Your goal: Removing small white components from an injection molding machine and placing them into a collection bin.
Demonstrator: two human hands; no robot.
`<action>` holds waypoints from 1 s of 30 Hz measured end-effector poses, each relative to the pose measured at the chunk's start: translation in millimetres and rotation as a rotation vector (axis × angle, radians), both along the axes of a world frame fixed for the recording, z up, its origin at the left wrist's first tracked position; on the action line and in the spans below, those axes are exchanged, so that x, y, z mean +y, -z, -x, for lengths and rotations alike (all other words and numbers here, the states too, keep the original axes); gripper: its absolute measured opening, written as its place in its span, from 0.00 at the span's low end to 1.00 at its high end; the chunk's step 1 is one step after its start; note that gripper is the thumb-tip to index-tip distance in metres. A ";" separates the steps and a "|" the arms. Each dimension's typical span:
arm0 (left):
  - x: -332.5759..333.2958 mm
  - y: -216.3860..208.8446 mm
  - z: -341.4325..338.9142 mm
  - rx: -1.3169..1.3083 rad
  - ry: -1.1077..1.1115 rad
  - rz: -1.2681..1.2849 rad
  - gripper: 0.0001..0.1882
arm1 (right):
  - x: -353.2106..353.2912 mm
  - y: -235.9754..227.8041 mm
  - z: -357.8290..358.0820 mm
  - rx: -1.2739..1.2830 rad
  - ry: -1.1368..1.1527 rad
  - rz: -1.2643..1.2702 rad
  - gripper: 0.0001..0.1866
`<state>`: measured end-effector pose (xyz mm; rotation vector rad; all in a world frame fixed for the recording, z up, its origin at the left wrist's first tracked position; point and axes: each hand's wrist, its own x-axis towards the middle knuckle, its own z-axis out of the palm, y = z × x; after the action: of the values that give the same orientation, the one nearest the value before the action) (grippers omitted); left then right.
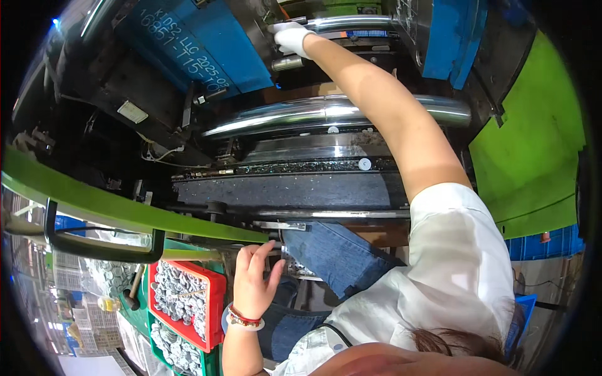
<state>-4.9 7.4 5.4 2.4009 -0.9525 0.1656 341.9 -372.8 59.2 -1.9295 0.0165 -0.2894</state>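
My right hand (291, 39), in a white glove, reaches far into a machine, up against the inner face of a blue mould block (194, 47). Its fingertips are too small and partly hidden to tell what they hold, if anything. A bright steel rod (351, 24) runs just beside it. My left hand (256, 282) is bare, with bracelets at the wrist. Its fingers are apart and hold nothing that shows. They are raised near the end of the green machine door (125, 203), which has a black handle (103, 250).
A second blue block (448, 44) faces the first across a gap. A thick polished bar (326, 113) crosses below my right arm. A small white disc (364, 164) lies on the ledge. At left stand a red tray (216, 294) of grey parts, a green tray (207, 363) and a hammer (132, 294).
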 end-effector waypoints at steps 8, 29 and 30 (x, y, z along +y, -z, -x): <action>6.5 -12.1 1.9 -0.006 -0.039 0.109 0.21 | 2.8 -2.2 -19.5 0.075 0.102 0.215 0.22; 54.4 -10.9 7.8 0.327 0.392 0.729 0.15 | 243.7 43.6 331.1 0.234 -0.729 -0.437 0.15; 55.7 -11.8 7.4 0.362 0.399 0.678 0.15 | 244.9 43.6 330.6 0.224 -0.759 -0.431 0.15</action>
<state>-12.3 63.1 17.2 1.5265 -0.9812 -0.0861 11.3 -128.0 15.6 -1.4065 -0.4592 0.4094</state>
